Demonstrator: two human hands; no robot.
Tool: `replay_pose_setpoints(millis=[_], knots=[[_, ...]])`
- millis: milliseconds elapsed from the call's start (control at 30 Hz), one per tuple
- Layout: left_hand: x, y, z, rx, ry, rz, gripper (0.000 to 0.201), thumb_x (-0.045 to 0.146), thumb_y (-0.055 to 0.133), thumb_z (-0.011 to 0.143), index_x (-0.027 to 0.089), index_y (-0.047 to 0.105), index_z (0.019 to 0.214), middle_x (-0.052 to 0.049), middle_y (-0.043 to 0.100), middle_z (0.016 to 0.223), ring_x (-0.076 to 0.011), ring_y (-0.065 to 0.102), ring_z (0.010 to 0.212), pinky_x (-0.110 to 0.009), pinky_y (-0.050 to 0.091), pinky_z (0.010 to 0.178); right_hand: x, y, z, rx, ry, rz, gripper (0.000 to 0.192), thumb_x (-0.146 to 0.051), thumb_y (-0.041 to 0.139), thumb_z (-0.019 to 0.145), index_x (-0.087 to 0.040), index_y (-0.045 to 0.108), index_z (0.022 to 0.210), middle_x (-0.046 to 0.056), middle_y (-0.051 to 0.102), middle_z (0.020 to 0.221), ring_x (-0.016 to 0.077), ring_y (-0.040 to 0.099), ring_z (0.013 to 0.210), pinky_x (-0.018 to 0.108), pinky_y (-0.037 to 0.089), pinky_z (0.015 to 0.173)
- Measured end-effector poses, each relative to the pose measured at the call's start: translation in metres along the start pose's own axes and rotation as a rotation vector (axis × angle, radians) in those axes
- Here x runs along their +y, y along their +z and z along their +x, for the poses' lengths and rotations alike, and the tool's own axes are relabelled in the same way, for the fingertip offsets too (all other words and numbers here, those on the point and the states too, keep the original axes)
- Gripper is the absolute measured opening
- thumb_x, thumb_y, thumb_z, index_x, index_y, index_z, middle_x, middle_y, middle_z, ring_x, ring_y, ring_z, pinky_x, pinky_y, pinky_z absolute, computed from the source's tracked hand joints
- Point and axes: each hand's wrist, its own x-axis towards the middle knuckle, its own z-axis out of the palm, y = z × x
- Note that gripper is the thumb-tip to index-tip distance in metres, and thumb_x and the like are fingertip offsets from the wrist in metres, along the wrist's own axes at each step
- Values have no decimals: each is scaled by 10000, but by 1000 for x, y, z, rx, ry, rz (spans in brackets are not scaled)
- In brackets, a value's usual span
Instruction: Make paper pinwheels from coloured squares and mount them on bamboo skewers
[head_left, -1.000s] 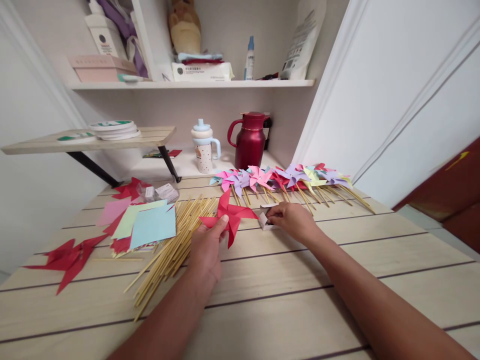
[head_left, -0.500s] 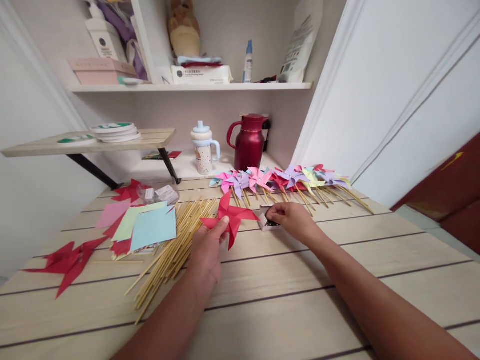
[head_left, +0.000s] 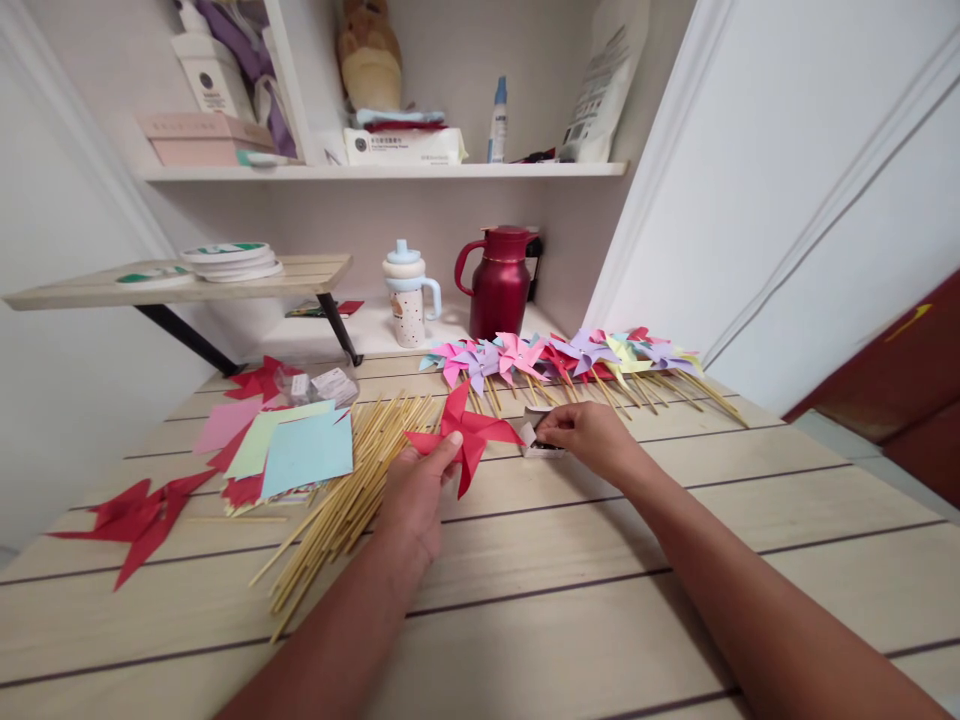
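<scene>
Red paper pinwheel [head_left: 463, 438], just left of small open box [head_left: 544, 453], pinched between thumb and fingers of left hand [head_left: 412, 498]. Right hand [head_left: 592, 438] at box, fingertips bunched together at its opening; can't tell if gripping anything. Left of box, past pinwheel: heap of thin sticks [head_left: 352, 495], then overlapping coloured paper sheets [head_left: 307, 460], then red folded paper [head_left: 142, 525] farthest out. Behind box: row of multicoloured pinwheels [head_left: 589, 350] on sticks, spreading to its left and right. Farther behind box, slightly left: dark red jug [head_left: 500, 290]; more to box's left, speckled cup [head_left: 409, 315] with blue lid and handle.
</scene>
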Motion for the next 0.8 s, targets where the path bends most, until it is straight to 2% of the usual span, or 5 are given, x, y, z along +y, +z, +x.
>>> replay_pose_setpoints(millis=[133, 267, 500, 667, 800], knots=[[1, -1, -1, -16, -5, 7, 261, 306, 858, 584, 149, 679, 691, -11, 684, 691, -124, 584, 644, -272, 438, 674, -7, 3, -3, 25, 3, -135, 81, -267, 711, 711, -285, 786, 690, -7, 769, 737, 192, 646, 686, 269, 343, 543], [1, -1, -2, -39, -11, -5, 248, 295, 851, 596, 147, 693, 716, -14, 700, 721, -113, 583, 636, -269, 447, 684, -10, 6, -4, 38, -17, -195, 133, -212, 669, 725, -272, 759, 649, 1, 745, 703, 186, 616, 672, 268, 281, 527], [0, -1, 0, -35, -18, -16, 256, 293, 869, 582, 141, 691, 686, -27, 700, 711, -121, 588, 646, -272, 453, 688, -5, 6, -2, 3, -34, -58, 174, -236, 594, 786, -216, 738, 691, 13, 737, 701, 159, 619, 642, 250, 390, 580], [-1, -2, 1, -44, -13, -6, 264, 306, 874, 586, 140, 698, 692, -28, 699, 708, -121, 584, 641, -274, 454, 685, 6, 2, 1, 2, -12, 61, 213, -320, 585, 797, -183, 733, 731, 30, 722, 665, 161, 622, 600, 250, 437, 547], [-1, -2, 1, -56, -5, -13, 265, 303, 876, 586, 143, 714, 721, -36, 717, 738, -124, 595, 644, -268, 459, 679, 11, -2, 2, 1, -18, 91, 223, -328, 577, 811, -186, 740, 755, 43, 745, 716, 174, 652, 651, 253, 467, 566]])
